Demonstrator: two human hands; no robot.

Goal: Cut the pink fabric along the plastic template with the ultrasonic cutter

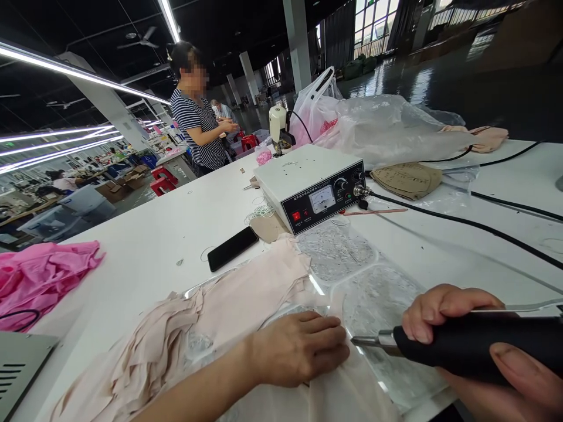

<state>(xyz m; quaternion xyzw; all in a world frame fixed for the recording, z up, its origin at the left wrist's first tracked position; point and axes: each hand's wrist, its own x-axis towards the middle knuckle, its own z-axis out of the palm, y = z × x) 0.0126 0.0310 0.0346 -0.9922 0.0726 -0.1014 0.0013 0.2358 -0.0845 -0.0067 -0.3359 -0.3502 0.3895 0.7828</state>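
My left hand (pixel 303 349) lies on thin beige fabric (pixel 352 381), its fingers bent together and pressing the cloth onto a clear template (pixel 378 299). In my right hand (pixel 444 313) is a black handheld ultrasonic cutter (pixel 466 346), gripped around its body. Its metal tip points left and is close beside my left fingertips, at the fabric; whether it touches cannot be made out. A pile of cut beige pieces (pixel 149 346) spreads to the left of my left forearm. One flat beige piece (pixel 250 284) lies beyond my left hand.
A control box (pixel 323 202) with a dial and red switch stands beyond the template, its black cable (pixel 466 220) running right. Nearby are a phone (pixel 233 248), brown pattern pieces (pixel 407 180), plastic bags (pixel 387 126) and pink fabric (pixel 44 272). A person in stripes (pixel 197 126) stands across the table.
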